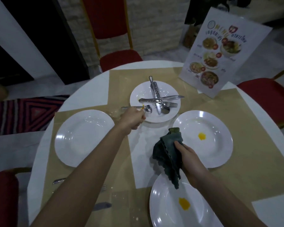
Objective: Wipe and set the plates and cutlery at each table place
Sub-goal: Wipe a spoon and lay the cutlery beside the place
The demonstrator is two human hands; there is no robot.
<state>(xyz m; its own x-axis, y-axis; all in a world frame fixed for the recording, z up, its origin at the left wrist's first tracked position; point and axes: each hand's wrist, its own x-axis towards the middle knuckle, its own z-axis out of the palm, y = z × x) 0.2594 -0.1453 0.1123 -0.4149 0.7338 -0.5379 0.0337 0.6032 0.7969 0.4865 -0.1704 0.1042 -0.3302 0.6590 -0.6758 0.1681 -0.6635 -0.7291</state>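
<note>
Round white table (88, 84) with tan paper mats. Four white round plates: clean at left (84, 138), yellow-stained at right (203, 139) and near (184, 205), far one (155, 104) stacking steel cutlery (161, 99). Left hand (133, 117) pinching soiled steel spoon (140, 108) over far plate, likely for wiping. Right hand (189, 155) gripping dark green cloth (168, 154), ready between stained plates.

A restaurant dining room: a round table (88, 82) laid with paper mats (246, 145) and white plates (84, 138), a standing picture menu (226, 51) at its edge, red padded banquet chairs (115, 38) with gold frames set around it, on a pale tiled floor.
</note>
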